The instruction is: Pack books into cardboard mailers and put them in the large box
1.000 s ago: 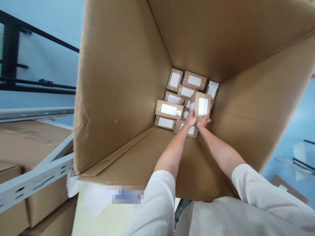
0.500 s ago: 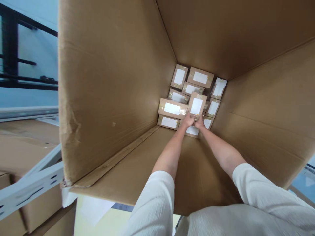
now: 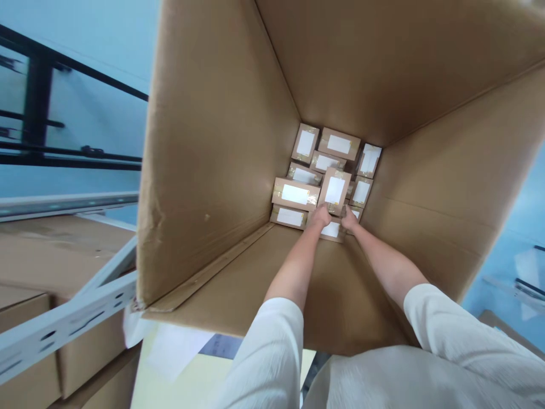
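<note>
A small taped cardboard box (image 3: 335, 190) with a white label lies on top of other small boxes at the bottom of a deep, large carton (image 3: 221, 142). My left hand (image 3: 321, 217) is at its near left corner, fingers closed against the edge. Just off its near right corner is my right hand (image 3: 349, 218); its fingers are too small to make out, and a narrow gap shows between it and the box. Partly behind my hands lies another labelled box (image 3: 331, 229). To the left sits a wider labelled box (image 3: 295, 194).
Tall carton walls surround both arms. More labelled boxes, such as one in the far corner (image 3: 305, 142) and one at the right wall (image 3: 369, 161), line the bottom. Outside, left, are a white metal rack beam (image 3: 68, 326), stacked cartons (image 3: 93, 358) and a black frame (image 3: 38, 102).
My right hand has drawn slightly away from the small box to the right. My left hand stays at its near corner. The view has shifted, showing more outside the carton.
</note>
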Motion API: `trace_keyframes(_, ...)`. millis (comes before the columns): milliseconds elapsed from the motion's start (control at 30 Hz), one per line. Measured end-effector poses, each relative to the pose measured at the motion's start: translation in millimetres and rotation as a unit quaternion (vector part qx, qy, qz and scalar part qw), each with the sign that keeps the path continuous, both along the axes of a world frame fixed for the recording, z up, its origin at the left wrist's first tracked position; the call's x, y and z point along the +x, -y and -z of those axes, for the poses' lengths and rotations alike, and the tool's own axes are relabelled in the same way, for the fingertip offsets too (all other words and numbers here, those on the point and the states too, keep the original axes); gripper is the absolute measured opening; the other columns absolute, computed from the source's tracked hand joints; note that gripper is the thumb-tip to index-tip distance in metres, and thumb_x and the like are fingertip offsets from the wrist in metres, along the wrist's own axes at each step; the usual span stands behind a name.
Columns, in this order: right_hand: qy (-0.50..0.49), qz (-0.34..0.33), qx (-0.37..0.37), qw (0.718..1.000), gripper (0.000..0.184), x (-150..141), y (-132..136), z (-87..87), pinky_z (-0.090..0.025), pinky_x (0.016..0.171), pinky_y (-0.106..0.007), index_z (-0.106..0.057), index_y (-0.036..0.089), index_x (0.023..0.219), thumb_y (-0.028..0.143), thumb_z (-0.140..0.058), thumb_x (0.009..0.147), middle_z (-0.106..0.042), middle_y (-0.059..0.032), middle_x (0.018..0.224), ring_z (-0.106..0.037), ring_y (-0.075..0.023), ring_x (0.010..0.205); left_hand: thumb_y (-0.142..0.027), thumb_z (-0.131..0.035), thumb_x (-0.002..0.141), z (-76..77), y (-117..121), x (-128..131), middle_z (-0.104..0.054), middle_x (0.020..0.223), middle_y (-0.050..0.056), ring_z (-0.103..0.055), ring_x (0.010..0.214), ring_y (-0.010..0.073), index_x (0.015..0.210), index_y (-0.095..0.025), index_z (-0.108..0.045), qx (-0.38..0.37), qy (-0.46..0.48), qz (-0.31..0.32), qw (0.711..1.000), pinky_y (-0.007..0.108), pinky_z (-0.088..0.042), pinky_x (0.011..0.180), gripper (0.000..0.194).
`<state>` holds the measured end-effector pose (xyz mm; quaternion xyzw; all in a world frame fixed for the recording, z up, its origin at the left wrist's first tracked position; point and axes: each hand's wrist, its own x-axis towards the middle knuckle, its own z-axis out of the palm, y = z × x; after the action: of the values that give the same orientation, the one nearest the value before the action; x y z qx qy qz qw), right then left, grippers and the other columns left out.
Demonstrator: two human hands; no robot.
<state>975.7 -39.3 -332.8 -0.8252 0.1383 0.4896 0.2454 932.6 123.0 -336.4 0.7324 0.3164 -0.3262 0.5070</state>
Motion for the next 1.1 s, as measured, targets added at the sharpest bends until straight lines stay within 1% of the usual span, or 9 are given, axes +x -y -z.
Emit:
trace_keyframes(100, 0.025, -0.013, -0.041, 0.999, 0.091, 15.4, 5.3, -23.5, -0.054, 0.115, -0.043, -0.044, 0.017, 0.170, 0.015, -0.068, 0.082, -0.068, -0.0159, 0.152, -0.068, -0.0311, 0.137, -0.012, -0.074, 0.086, -29.1, -3.2, 7.8, -0.065, 0.155, 0.021, -0.060, 0.148, 0.0370, 0.145, -0.021, -0.064, 0.047, -0.029, 0.080, 0.995, 0.049, -0.044, 0.125, 0.060)
trace_keyframes(167, 0.054, -0.018, -0.053, 0.997, 0.085, 26.3, 7.5, -41.5, -0.051, 0.119, -0.043, -0.046, 0.015, 0.169, 0.014, -0.064, 0.086, -0.067, -0.0160, 0.155, -0.065, -0.0295, 0.141, -0.011, -0.072, 0.088, -51.5, -5.6, 12.6, -0.062, 0.158, 0.022, -0.060, 0.149, 0.0362, 0.149, -0.019, -0.062, 0.068, -0.026, 0.107, 0.992, 0.047, -0.044, 0.124, 0.063)
trace_keyframes(333, 0.106, -0.016, -0.048, 0.993, 0.071, 47.5, 8.4, -95.9, -0.050, 0.119, -0.039, -0.053, 0.015, 0.162, 0.017, -0.062, 0.092, -0.068, -0.0153, 0.153, -0.067, -0.0267, 0.138, -0.013, -0.071, 0.089, -112.3, -11.4, 18.7, -0.061, 0.159, 0.025, -0.060, 0.148, 0.0357, 0.153, -0.014, -0.060, 0.091, -0.005, 0.118, 0.989, 0.043, -0.044, 0.124, 0.066)
trace_keyframes(467, 0.128, -0.022, -0.039, 0.991, 0.063, 49.7, 8.2, -144.6, -0.049, 0.119, -0.037, -0.058, 0.013, 0.158, 0.019, -0.058, 0.095, -0.067, -0.0167, 0.154, -0.067, -0.0265, 0.137, -0.016, -0.070, 0.090, -161.9, -16.4, 14.1, -0.063, 0.158, 0.024, -0.061, 0.148, 0.0348, 0.152, -0.015, -0.062, 0.102, 0.025, 0.119, 0.987, 0.042, -0.044, 0.124, 0.063)
trace_keyframes(567, 0.138, -0.012, -0.035, 0.990, 0.058, 41.1, 10.9, -178.1, -0.050, 0.118, -0.038, -0.063, 0.014, 0.152, 0.023, -0.059, 0.095, -0.070, -0.0154, 0.150, -0.069, -0.0272, 0.133, -0.017, -0.067, 0.092, -196.3, -19.8, 2.8, -0.065, 0.156, 0.021, -0.061, 0.148, 0.0337, 0.153, -0.018, -0.062, 0.127, 0.036, 0.130, 0.983, 0.041, -0.045, 0.123, 0.062)
trace_keyframes(700, 0.145, 0.006, 0.000, 0.989, 0.052, 22.4, 21.0, -215.4, -0.050, 0.116, -0.036, -0.067, 0.015, 0.146, 0.022, -0.060, 0.095, -0.070, -0.0139, 0.149, -0.068, -0.0257, 0.133, -0.016, -0.066, 0.092, -236.4, -22.7, -21.4, -0.064, 0.157, 0.022, -0.061, 0.148, 0.0338, 0.154, -0.017, -0.061, 0.132, 0.045, 0.129, 0.982, 0.041, -0.046, 0.121, 0.062)
trace_keyframes(800, 0.150, 0.013, 0.023, 0.988, 0.048, 8.8, 31.5, -240.9, -0.052, 0.112, -0.034, -0.070, 0.013, 0.141, 0.021, -0.061, 0.094, -0.073, -0.0144, 0.143, -0.071, -0.0250, 0.127, -0.014, -0.063, 0.094, -263.6, -23.2, -41.0, -0.061, 0.161, 0.023, -0.061, 0.148, 0.0337, 0.156, -0.016, -0.060, 0.133, 0.046, 0.124, 0.982, 0.041, -0.046, 0.122, 0.062)
trace_keyframes(967, 0.164, 0.011, 0.069, 0.984, 0.043, -3.8, 45.0, -283.9, -0.056, 0.102, -0.033, -0.074, 0.014, 0.134, 0.019, -0.063, 0.092, -0.078, -0.0122, 0.130, -0.075, -0.0229, 0.112, -0.015, -0.065, 0.093, -308.2, -18.9, -65.9, -0.072, 0.147, 0.021, -0.067, 0.142, 0.0325, 0.147, -0.018, -0.067, 0.154, 0.060, 0.108, 0.980, 0.040, -0.049, 0.119, 0.055)
trace_keyframes(1100, 0.173, -0.005, 0.105, 0.979, 0.039, -3.0, 54.7, -309.8, -0.058, 0.096, -0.031, -0.073, 0.013, 0.131, 0.018, -0.057, 0.096, -0.079, -0.0111, 0.126, -0.075, -0.0200, 0.105, -0.013, -0.061, 0.095, -339.6, -7.9, -78.4, -0.069, 0.154, 0.020, -0.064, 0.145, 0.0307, 0.152, -0.015, -0.064, 0.175, 0.089, 0.085, 0.977, 0.039, -0.048, 0.122, 0.057)
